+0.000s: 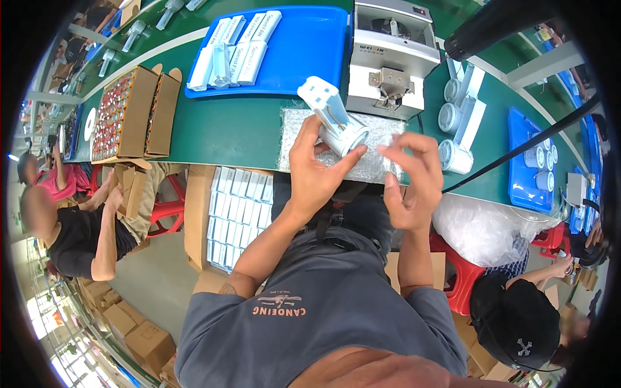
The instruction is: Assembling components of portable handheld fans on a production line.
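My left hand (314,173) grips a pale blue-white plastic housing (354,134), with fingers behind it and the thumb at its round end. The housing's long open handle (322,97) tilts up and away to the left, and thin wires show inside it. Just right of the round end is my right hand (417,178), its bent fingers and thumb apart, the fingertips slightly blurred. I see nothing plainly held in it. Beneath both hands a sheet of bubble wrap (294,139) lies on the green table (226,132).
A blue tray (304,48) holds several white boxes. Beyond my hands stands a grey machine (381,81). Similar white housings (456,157) stand to the right, near a black cable (498,169) and another blue tray (521,184). Cartons (123,116) sit left; co-workers sit on both sides.
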`<state>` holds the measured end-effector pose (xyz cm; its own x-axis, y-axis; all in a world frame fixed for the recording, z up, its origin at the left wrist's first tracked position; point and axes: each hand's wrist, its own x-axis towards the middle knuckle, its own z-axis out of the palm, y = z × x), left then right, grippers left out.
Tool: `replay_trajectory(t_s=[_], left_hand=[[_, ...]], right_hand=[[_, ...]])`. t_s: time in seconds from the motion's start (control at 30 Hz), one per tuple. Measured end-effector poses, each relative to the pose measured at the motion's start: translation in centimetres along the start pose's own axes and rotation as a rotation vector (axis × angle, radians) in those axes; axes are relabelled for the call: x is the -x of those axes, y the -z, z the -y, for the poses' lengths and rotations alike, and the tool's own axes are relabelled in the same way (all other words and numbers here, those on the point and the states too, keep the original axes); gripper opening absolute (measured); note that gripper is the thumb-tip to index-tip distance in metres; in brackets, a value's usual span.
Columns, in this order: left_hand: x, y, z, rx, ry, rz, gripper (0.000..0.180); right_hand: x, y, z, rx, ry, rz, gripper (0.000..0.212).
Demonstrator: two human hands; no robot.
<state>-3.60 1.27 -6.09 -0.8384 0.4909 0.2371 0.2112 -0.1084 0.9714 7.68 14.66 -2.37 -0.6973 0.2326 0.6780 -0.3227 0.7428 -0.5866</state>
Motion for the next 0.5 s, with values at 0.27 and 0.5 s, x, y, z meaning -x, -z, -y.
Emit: replay_trajectory(t_s=[0.27, 0.5], left_hand=[[0.6, -0.1, 0.6, -0.397, -0.242, -0.091, 0.065], [1.1, -0.3, 0.7, -0.397, -0.273, -0.068, 0.068]], right_hand=[[-1.3, -3.9, 1.6, 0.169, -0.103, 0.106, 0.043], [-0.9, -4.4, 1.2, -0.099, -0.326, 0.014, 0.024]])
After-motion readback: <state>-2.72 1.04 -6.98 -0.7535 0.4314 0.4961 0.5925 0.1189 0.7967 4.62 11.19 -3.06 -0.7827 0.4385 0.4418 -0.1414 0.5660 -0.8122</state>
